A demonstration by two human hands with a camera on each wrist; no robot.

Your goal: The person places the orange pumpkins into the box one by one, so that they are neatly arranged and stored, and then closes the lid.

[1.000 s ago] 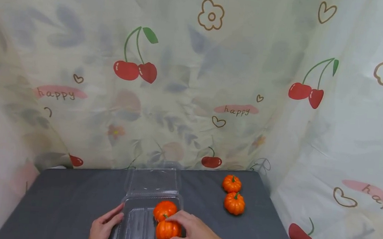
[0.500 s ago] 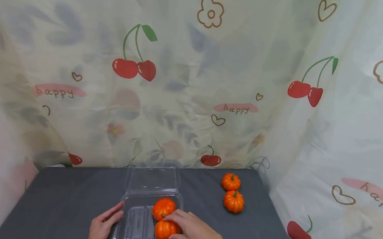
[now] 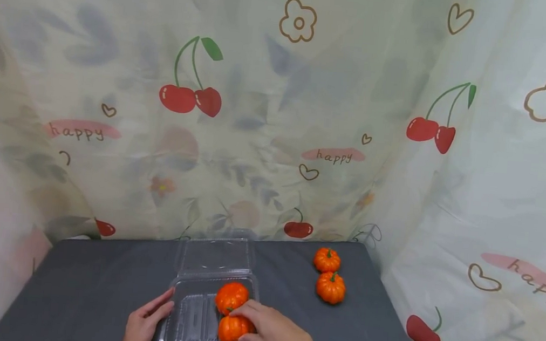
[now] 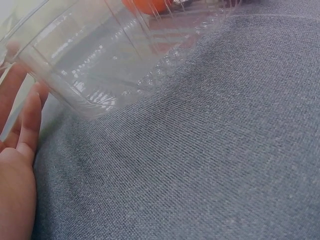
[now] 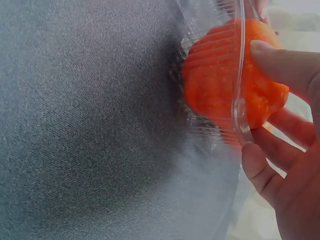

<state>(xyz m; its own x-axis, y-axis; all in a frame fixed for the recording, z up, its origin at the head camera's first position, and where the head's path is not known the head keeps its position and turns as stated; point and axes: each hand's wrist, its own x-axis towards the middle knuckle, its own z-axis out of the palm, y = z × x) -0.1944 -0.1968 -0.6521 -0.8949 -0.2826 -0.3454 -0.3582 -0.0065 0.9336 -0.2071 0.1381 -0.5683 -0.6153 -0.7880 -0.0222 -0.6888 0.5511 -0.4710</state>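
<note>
A clear plastic clamshell container (image 3: 195, 323) sits on the dark table with its lid (image 3: 216, 257) folded back. Two small orange pumpkins lie in its right half: a rear pumpkin (image 3: 231, 298) and a front pumpkin (image 3: 233, 329). My right hand (image 3: 273, 327) grips the front pumpkin from the right, thumb on the near side and fingers over the top. In the right wrist view the thumb presses on this pumpkin (image 5: 210, 75), seen partly through the container wall; the little finger is at the rim. My left hand (image 3: 143, 326) touches the container's left side with extended fingers (image 4: 31, 117).
Two more small pumpkins stand on the table at the back right, a farther pumpkin (image 3: 327, 260) and a nearer pumpkin (image 3: 331, 288). A printed curtain (image 3: 237, 135) hangs behind the table (image 3: 82, 284) and along its sides.
The view shifts slightly. The right hand stays on the front pumpkin, which sits a little lower in the container. The left hand keeps its place at the container's side.
</note>
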